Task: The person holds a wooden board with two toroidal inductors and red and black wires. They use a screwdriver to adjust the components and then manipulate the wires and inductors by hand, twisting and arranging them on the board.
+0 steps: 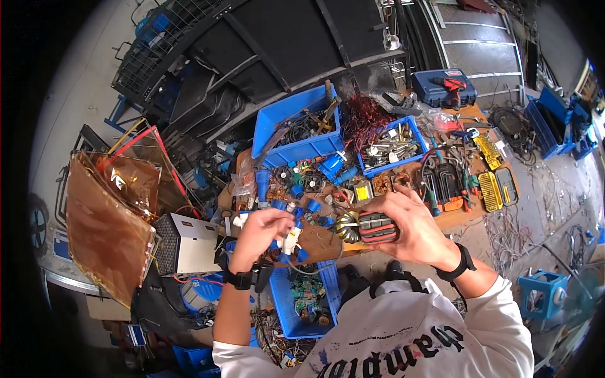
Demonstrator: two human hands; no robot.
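My right hand [413,227] is wrapped round a dark, rounded block with red edging [378,227]; its kind I cannot make out. Against the block's left side is a ring-shaped wire coil [348,227], yellow-green and dark. My left hand [265,230] hovers over the near left part of the bench, fingers loosely bent and apart from the thumb. Just right of its fingertips is a white and blue plug-like fitting [290,240], with no clear grip on it. A grey cable [313,273] curves from near that fitting towards the coil.
On the wooden bench [457,218] stand a blue bin of tools [268,129] and a blue tray of metal parts [394,145]. Hand tools [447,186], a yellow bit case [490,191] and a drill [453,87] lie right. Below sits a blue crate of circuit boards [283,309].
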